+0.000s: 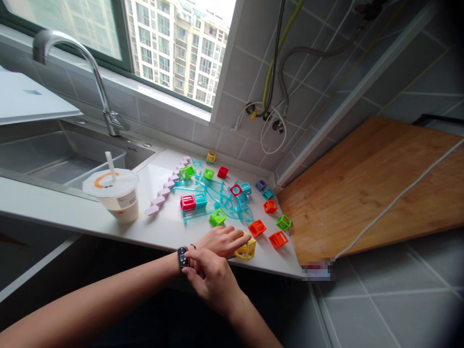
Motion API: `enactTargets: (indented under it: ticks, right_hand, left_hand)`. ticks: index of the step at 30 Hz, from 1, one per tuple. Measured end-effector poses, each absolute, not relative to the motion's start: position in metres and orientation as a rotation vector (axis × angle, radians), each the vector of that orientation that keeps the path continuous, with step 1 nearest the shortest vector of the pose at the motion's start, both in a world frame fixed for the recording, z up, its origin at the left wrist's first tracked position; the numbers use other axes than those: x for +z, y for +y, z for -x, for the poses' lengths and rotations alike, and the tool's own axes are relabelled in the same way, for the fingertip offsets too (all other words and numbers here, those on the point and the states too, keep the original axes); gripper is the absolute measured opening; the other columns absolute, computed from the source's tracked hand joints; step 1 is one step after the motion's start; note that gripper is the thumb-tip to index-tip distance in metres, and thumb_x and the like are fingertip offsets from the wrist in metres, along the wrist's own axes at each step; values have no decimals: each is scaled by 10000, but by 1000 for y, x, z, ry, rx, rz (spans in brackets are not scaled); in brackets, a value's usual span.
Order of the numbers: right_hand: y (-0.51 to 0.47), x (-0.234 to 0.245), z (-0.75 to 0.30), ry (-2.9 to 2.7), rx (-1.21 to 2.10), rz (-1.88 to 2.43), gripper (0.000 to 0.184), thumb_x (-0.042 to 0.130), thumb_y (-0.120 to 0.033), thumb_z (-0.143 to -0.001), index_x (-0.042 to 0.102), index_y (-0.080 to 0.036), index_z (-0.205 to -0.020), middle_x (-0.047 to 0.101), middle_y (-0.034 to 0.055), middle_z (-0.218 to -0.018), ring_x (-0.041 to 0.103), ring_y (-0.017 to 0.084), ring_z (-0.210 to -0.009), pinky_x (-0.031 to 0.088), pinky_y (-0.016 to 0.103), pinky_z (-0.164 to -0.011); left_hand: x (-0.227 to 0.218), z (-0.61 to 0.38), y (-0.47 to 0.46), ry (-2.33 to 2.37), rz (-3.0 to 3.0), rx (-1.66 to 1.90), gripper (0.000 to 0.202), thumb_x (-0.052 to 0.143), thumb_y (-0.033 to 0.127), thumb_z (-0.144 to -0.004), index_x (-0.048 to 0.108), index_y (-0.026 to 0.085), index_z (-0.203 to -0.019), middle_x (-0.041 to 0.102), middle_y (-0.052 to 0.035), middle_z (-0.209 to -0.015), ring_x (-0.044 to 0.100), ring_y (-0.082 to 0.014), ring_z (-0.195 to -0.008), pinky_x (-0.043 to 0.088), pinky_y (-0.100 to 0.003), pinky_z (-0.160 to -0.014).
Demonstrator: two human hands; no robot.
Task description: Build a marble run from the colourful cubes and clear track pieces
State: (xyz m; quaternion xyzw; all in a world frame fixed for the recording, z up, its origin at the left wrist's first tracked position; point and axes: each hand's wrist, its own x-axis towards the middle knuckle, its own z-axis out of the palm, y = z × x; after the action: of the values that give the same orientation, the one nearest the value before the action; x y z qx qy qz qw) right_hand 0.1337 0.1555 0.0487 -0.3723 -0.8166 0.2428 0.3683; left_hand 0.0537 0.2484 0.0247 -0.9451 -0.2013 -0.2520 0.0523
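My left hand (223, 240) is stretched out over the front of the counter with its fingers extended. Its fingertips are beside a yellow open-frame cube (245, 249) and overlap it in view; whether they touch I cannot tell. A fitness band (182, 256) with a lit dark screen is on my left wrist. My right hand (215, 278) is closed at that wrist, index fingertip at the screen and thumb by its lower edge. Close to the hands lie a green cube (218, 218) and orange cubes (257, 228). Behind them, clear blue track pieces (226, 200) lie among more coloured cubes.
A lidded drink cup (123, 203) with a straw stands at the left, near the sink (72, 150) and tap (97, 77). Lilac blocks (163, 192) form a diagonal row. A wooden board (369, 193) is at the right, crossed by a white cable (398, 195).
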Motion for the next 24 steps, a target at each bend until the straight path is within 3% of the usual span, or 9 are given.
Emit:
enactTargets:
  ticks: [9,15,24]
  right_hand:
    - [153,51,-134,-2206,567,981,277,590,-192,-981,682,-252,-1235,726,71,-1068,732,208,-954,597,295,-892]
    - [153,48,-133,-2074,607,957,300,629,-215,-951,637,-198,-1250,733,81,-1013,717,210,-856,615,322,-850]
    - [151,37,-136,-2018,571,964,158,625,-245,-979,686,-246,-1125,665,39,-847,673,183,-737,599,285,-732]
  left_hand:
    - [28,-53,247,-539,2831,-760,374,487,269,-1030,497,175,-1392,711,-105,-1108,669,-206,-908,497,-290,-659]
    - [28,-54,247,-553,2846,-741,378,515,267,-1025,492,174,-1391,713,-104,-1133,661,-215,-915,471,-294,-628]
    - [28,-56,247,-566,2890,-703,409,497,295,-1039,481,175,-1429,712,-111,-1149,649,-231,-921,456,-309,-624]
